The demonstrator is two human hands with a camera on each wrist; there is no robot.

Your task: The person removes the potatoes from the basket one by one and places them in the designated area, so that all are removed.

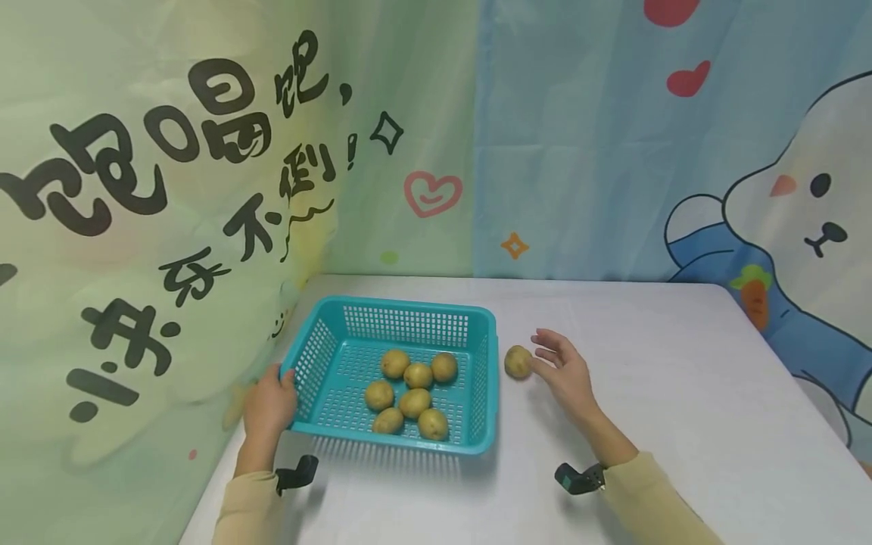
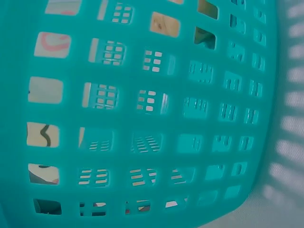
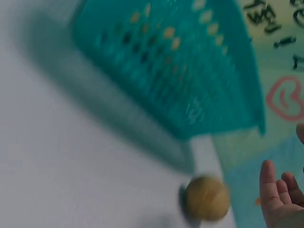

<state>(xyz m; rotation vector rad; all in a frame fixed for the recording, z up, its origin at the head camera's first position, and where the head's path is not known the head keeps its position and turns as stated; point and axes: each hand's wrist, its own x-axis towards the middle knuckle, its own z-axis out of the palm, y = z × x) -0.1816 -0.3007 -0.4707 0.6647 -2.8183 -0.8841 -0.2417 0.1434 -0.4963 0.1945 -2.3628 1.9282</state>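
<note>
Green and blue cloth makes up the backdrop (image 1: pixel 565 166) behind me, or rather in front of me, with black characters (image 1: pixel 139 163) on the left part, a pink heart outline (image 1: pixel 432 194) near the middle and a white cartoon animal (image 1: pixel 783 197) in blue at the right. White and smooth, the bench (image 1: pixel 654 341) reaches up to it. My hands work on either side of a turquoise basket (image 1: pixel 388 440) with slotted walls, at the left part of the bench. Seven potatoes (image 1: pixel 415 403) lie inside it, gathered in the middle and right of its floor. My left hand (image 1: pixel 270 401) is closed over the basket's left rim, thumb on top; the remaining fingers are mostly hidden from me. One lone potato (image 1: pixel 517 362) sits on the bench just beside the basket's right wall. My right hand (image 1: pixel 567 378) is next to it, on the far side from the basket, fingers parted and loosely bent, with nothing in its grasp. From above, the thumb seems to reach the potato's edge, though I cannot tell whether they touch. Both my sleeves (image 1: pixel 248 503) are pale yellow, and a small black device (image 1: pixel 297 474) sits at each wrist.
</note>
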